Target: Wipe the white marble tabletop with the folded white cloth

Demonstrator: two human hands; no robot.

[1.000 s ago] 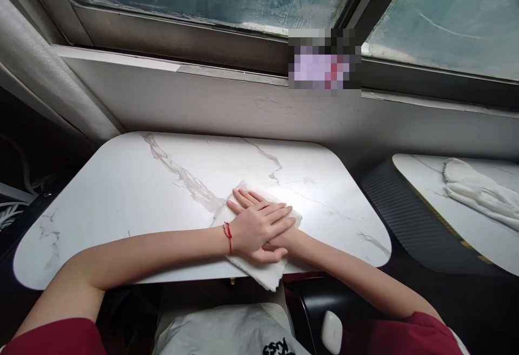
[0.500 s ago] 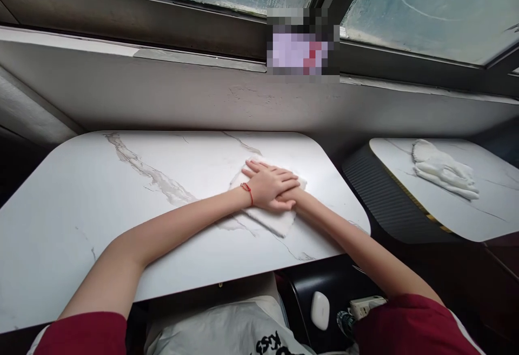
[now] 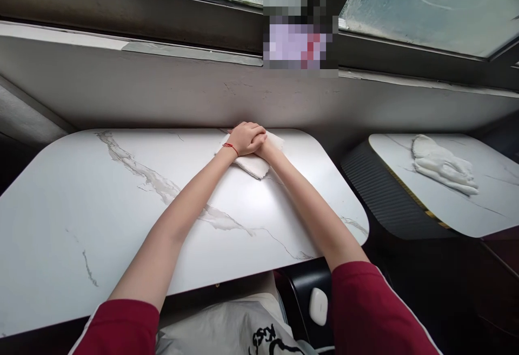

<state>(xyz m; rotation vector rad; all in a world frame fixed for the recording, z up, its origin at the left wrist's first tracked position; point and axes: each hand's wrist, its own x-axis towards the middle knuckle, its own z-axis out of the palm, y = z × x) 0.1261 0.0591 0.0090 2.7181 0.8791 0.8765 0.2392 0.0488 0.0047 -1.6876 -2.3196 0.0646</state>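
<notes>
A folded white cloth lies near the far edge of the white marbled table. My right hand rests on this cloth, mostly covered, so its fingers are hidden. On top of it sits my left hand, with a red string bracelet at the wrist. The left fingers are close together and wrapped over the back of the right hand. Both arms stretch forward across the tabletop.
Behind the table runs a wall below framed windows. To the right, a second marbled table bears another crumpled white cloth. A white rounded case lies on a black surface below the near edge, beside a printed grey bag.
Both hands and the cloth have slid away from me and to the left, up to the table's far edge. The left fingers, spread before, now lie closer together.
</notes>
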